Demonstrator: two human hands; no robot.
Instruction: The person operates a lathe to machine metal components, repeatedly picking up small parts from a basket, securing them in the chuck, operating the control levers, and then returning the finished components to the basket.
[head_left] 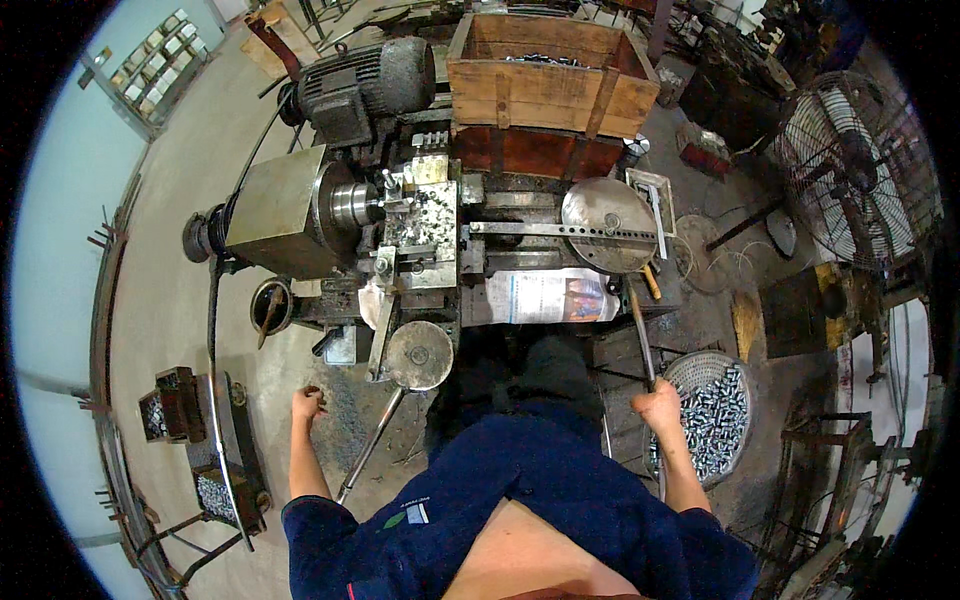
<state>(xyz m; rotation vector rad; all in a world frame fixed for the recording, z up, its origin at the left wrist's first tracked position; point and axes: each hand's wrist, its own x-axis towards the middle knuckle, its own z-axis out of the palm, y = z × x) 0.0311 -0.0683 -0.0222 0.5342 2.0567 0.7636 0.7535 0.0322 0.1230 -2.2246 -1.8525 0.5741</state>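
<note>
My right hand (pixel 657 403) is wrapped round a long metal lever (pixel 641 325) that rises toward the right end of a small lathe (pixel 280 212). My left hand (pixel 309 402) hovers at the left, below the machine, with its fingers curled in; whether something small sits in them cannot be made out. A round metal disc on a lever arm (pixel 420 355) is nearest to it. The lathe's chuck (pixel 350 204) faces a tool slide (pixel 432 222) strewn with metal chips. Farther right, a flat strip with a row of holes (pixel 560 231) lies across a larger round plate (pixel 610 208).
A wooden crate (pixel 545 95) of metal parts stands behind the lathe, beside a motor (pixel 370 88). Short metal cylinders fill a basket (pixel 690 362) by my right hand. Newspaper (pixel 530 297) covers the front edge. A fan (pixel 845 165) stands right; part bins (pixel 178 385) sit left.
</note>
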